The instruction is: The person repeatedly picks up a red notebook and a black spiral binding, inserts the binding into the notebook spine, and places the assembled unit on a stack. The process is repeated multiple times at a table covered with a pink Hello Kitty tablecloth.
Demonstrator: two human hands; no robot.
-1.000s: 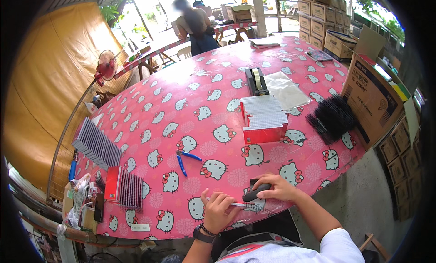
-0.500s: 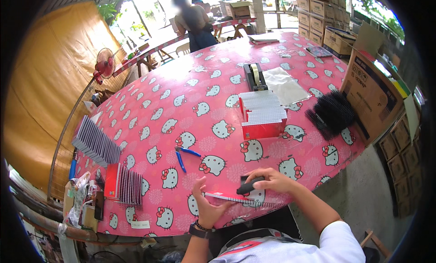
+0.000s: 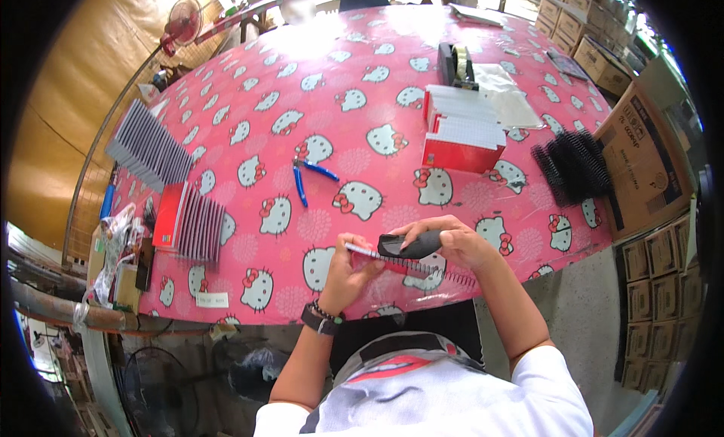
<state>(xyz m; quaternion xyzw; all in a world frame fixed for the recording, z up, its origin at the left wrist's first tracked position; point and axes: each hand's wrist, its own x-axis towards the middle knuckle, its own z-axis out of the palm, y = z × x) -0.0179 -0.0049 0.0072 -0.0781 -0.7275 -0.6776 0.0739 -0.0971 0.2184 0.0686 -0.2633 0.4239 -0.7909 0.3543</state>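
My left hand (image 3: 348, 275) is closed on the left end of a thin notebook (image 3: 363, 251) with a red cover, held edge-up near the table's front edge. A black spiral coil (image 3: 456, 277) runs along the notebook's edge and sticks out past its right end. In my right hand (image 3: 461, 242) is a black hand-held tool (image 3: 411, 245), its wide end just above the coil and the notebook's edge. Whether the tool touches the coil cannot be made out. Farther off lie blue-handled cutting pliers (image 3: 302, 188), their handles spread.
Red-covered notebooks (image 3: 461, 154) stand stacked ahead to the right, beside a tape dispenser (image 3: 457, 66) and clear plastic sheets (image 3: 509, 98). Black coils (image 3: 571, 165) lie by a cardboard box (image 3: 641, 158). More coil-bound notebooks (image 3: 188, 222) stand at the left, near a plastic bag (image 3: 113, 245).
My view has tipped downward. The left fingers, spread before, have closed around the notebook's end. The right hand's tool has turned more level and lies along the coil.
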